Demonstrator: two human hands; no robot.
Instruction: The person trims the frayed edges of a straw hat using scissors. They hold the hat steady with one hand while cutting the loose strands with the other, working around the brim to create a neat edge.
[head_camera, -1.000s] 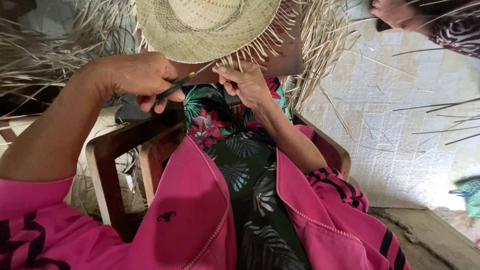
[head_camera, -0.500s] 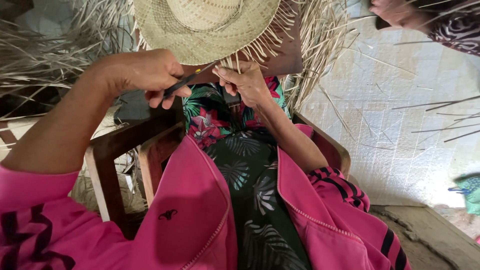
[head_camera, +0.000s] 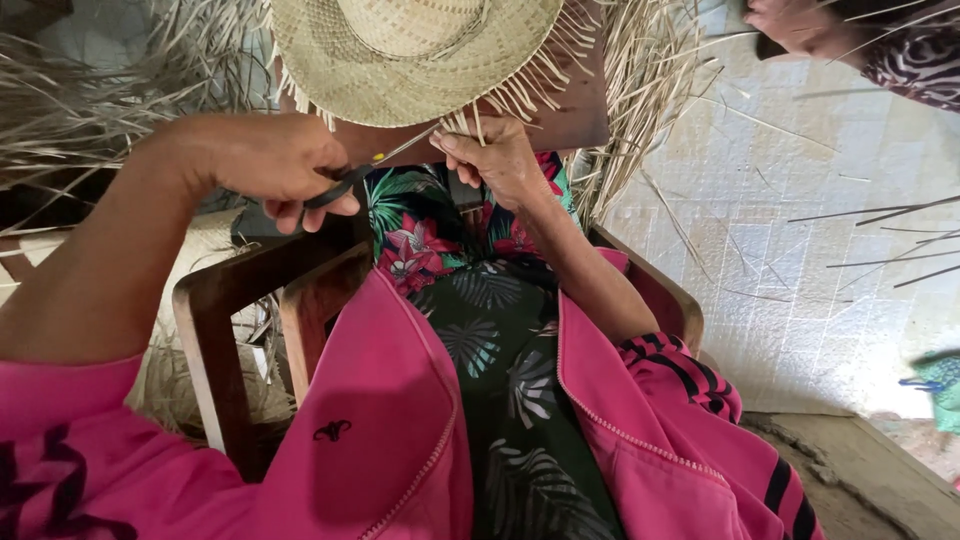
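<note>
A woven straw hat (head_camera: 410, 55) with loose fringe ends along its brim rests at the top of the head view, over my lap. My left hand (head_camera: 270, 165) grips a pair of black-handled scissors (head_camera: 375, 165), whose blades point right to the fringe. My right hand (head_camera: 495, 160) pinches straw ends at the brim's edge, right by the blade tips. I wear a pink jacket over a floral dress.
A wooden chair arm (head_camera: 225, 310) curves at my left and another (head_camera: 660, 290) at my right. Loose straw (head_camera: 70, 110) is heaped at the left and behind the hat. Another person's arm in a patterned sleeve (head_camera: 900, 65) shows top right above a tiled floor (head_camera: 800, 280).
My left hand with the scissors has shifted slightly and the blades now reach the fringe held by my right hand. The hat has barely moved.
</note>
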